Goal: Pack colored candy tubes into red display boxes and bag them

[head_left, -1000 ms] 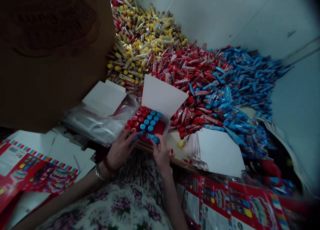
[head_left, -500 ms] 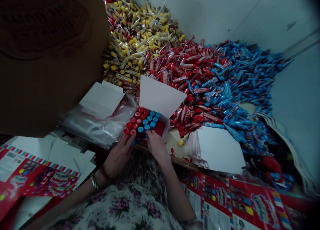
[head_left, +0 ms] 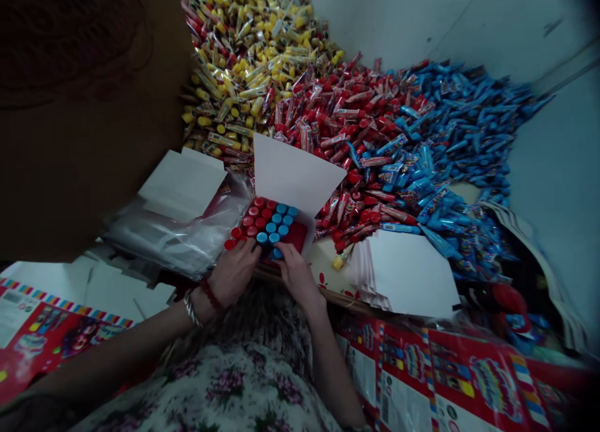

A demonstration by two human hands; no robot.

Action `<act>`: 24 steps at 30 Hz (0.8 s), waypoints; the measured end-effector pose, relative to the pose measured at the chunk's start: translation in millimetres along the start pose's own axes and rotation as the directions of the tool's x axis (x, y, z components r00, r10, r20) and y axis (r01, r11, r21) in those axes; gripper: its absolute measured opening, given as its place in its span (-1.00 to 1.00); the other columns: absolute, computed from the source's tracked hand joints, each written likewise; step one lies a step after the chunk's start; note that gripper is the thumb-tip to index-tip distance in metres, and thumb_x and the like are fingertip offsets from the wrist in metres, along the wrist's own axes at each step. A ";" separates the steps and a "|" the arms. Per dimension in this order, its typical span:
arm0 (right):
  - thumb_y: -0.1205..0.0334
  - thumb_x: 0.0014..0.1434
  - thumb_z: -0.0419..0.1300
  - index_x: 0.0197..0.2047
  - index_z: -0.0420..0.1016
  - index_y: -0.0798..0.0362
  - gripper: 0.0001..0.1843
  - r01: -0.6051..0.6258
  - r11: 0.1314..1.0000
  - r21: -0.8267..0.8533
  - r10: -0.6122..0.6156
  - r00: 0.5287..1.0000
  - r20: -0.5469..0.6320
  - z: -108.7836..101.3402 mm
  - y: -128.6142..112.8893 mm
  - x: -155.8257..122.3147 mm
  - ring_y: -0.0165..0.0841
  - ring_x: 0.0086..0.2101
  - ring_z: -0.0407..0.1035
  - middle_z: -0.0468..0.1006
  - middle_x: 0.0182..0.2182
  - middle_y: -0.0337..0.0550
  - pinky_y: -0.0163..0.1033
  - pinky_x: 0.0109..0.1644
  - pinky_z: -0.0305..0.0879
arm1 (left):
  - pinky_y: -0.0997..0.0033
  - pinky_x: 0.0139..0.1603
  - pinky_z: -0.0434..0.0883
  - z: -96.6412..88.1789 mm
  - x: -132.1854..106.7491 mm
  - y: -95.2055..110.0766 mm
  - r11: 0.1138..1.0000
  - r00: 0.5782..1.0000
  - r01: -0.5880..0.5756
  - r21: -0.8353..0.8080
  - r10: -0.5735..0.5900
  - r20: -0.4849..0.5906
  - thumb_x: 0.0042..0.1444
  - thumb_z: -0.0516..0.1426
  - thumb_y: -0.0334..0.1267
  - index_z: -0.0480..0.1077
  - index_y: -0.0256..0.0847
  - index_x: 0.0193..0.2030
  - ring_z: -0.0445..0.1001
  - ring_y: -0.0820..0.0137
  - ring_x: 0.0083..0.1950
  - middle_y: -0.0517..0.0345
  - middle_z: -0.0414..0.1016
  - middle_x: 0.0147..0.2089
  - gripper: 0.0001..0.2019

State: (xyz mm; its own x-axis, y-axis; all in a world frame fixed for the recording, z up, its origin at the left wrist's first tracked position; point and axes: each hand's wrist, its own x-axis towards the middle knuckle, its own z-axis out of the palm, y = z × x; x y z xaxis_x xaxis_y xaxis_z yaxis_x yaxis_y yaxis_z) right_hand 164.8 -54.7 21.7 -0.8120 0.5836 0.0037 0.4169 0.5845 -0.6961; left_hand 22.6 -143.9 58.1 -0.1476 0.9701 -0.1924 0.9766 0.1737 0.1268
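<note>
Compared with the earlier frame, both hands have moved in against the near edge of the open white carton (head_left: pixel 295 175), and the blue tube held there before no longer shows above it. The carton stands on a wooden edge (head_left: pixel 342 302), lid raised, packed with upright tubes: red caps (head_left: pixel 255 216) on the left, blue caps (head_left: pixel 276 222) on the right. The left hand (head_left: pixel 233 272) is half-curled, its fingers touching the front red caps. The right hand (head_left: pixel 297 276) is half-curled, its fingertips (head_left: pixel 281 249) beside a front blue cap. Whether either hand has hold of a tube cannot be determined. Beyond the carton lie heaped yellow, red and blue candy tubes (head_left: pixel 356 132); a stack of flat white cartons (head_left: pixel 403 272) stands just right.
</note>
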 end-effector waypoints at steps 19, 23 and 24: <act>0.30 0.24 0.05 -0.04 0.40 0.04 -0.76 0.118 0.988 0.099 -0.109 0.989 -0.097 -50.4 -8.7 -12.0 -0.35 -0.14 0.37 0.46 -0.16 -0.13 -0.27 -0.01 0.29 | 0.23 -0.01 0.41 20.0 3.7 -0.8 0.999 1.000 -0.006 0.045 0.007 -0.024 0.12 -0.06 -0.58 0.38 -0.33 -0.12 0.34 0.22 0.01 -0.10 0.37 -0.02 -0.72; 0.12 0.19 0.12 -0.04 0.38 0.07 -0.69 -0.044 0.993 0.107 0.069 0.968 -0.243 -31.9 -5.2 -21.0 -0.34 -0.22 0.40 0.50 -0.20 -0.14 -0.26 -0.09 0.30 | 0.26 -0.02 0.39 22.8 0.5 -6.7 0.999 0.998 0.013 -0.053 -0.016 -0.067 0.18 -0.04 -0.50 0.33 -0.31 -0.05 0.37 0.27 -0.04 -0.06 0.37 -0.05 -0.75; 0.10 0.19 0.11 -0.02 0.38 0.07 -0.67 -0.076 0.990 0.122 0.110 0.946 -0.304 -20.7 -3.4 -21.2 -0.34 -0.21 0.41 0.51 -0.18 -0.13 -0.27 -0.08 0.30 | 0.27 -0.04 0.40 23.4 0.3 -7.4 0.997 0.998 0.022 -0.071 -0.027 -0.062 0.20 -0.04 -0.47 0.32 -0.31 -0.04 0.38 0.28 -0.06 -0.06 0.37 -0.06 -0.76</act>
State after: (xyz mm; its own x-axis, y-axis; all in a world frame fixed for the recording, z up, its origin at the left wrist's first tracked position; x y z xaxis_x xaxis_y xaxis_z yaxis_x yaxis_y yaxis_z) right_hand 189.0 -57.4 38.8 -0.5985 0.7878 0.1453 0.4244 0.4657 -0.7765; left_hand 19.0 -148.8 34.4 -0.1832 0.9737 -0.1352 0.9596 0.2070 0.1907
